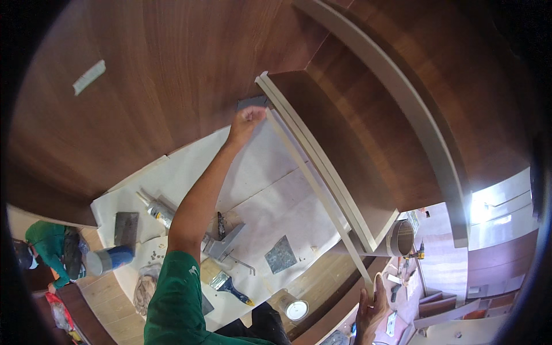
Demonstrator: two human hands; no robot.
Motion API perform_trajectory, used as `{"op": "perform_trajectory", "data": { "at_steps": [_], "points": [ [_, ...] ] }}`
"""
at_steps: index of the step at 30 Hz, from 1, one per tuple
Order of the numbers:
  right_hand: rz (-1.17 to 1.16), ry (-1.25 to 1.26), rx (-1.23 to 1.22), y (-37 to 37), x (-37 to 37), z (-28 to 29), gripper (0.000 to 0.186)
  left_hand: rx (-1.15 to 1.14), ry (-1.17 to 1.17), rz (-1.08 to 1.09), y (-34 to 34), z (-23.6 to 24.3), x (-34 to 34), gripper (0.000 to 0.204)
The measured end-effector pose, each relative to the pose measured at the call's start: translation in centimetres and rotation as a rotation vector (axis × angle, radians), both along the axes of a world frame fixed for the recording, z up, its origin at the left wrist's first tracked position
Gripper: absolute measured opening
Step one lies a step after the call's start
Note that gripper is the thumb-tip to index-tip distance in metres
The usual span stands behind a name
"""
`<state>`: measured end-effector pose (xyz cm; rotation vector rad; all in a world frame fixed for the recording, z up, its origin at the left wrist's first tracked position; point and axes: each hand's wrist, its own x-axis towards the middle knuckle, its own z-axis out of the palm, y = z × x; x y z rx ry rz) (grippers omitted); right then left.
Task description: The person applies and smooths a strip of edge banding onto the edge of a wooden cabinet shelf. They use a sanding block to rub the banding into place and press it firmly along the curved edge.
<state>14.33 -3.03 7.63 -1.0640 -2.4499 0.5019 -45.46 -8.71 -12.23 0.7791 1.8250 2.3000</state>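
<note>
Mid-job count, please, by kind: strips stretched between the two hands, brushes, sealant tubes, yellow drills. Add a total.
Strip: 1
Brush: 1
Sealant tube: 1
Yellow drill: 1
Total: 4

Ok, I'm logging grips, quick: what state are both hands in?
Left hand: closed, pinching the upper end of a thin strip.
Right hand: seemingly holding the strip's other end.

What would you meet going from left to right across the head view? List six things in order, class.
Green-clad co-worker → blue-and-white cylindrical container → wearer's bare left hand → long narrow pale strip → wearer's bare right hand → yellow-and-black power drill.
</note>
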Motion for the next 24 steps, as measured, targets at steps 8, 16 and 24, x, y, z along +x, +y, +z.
{"op": "perform_trajectory", "data": {
  "at_steps": [8, 16, 24],
  "points": [
    [0.169, -0.133, 0.370, -0.2, -7.9, -3.0, 0.048, 0.425, -0.119, 0.315, 2.0, 0.4, -4.4, 0.026],
    [-0.004, -0.149, 0.175, -1.6, -9.9, -3.9, 0.046, 0.354, 0.159, 0.803, 5.2, 1.3, -4.4, 0.015],
    [0.015, -0.119, 0.246, -1.3, -10.3, -4.2, 0.047, 0.502, 0.083, 0.838, 7.4, 0.7, -5.0, 0.025]
  ]
}}
